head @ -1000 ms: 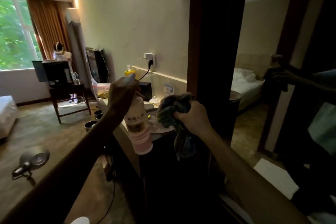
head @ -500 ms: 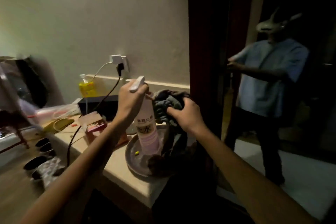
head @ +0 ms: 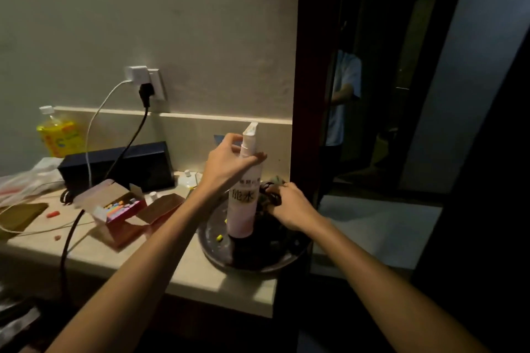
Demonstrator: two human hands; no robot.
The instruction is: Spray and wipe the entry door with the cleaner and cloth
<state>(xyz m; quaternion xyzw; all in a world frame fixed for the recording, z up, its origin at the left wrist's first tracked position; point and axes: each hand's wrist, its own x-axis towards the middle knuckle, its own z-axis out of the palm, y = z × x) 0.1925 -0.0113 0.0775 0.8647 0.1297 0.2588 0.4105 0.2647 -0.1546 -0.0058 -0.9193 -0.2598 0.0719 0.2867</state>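
Note:
A white and pink spray bottle point(head: 243, 203) stands upright on a dark round tray point(head: 212, 241) at the counter's right end. My left hand point(head: 228, 165) is wrapped around the bottle's neck just under the white nozzle. My right hand point(head: 288, 209) rests low on the tray to the right of the bottle, closed on a dark cloth point(head: 271, 186) that is mostly hidden behind the hand and bottle. A dark wooden door frame point(head: 311, 80) rises just right of the tray, with a mirror-like panel beyond it.
On the beige counter point(head: 200, 278) lie an open box of coloured chalks point(head: 120, 206), a black box point(head: 120, 166), a yellow bottle point(head: 57, 135) and cables from a wall socket point(head: 146, 80). A person in a light shirt point(head: 342, 94) shows in the dark panel.
Both hands have come down: the bottle went from held in the air to standing on the tray, and the cloth was lowered onto the tray beside it. The view tilted down.

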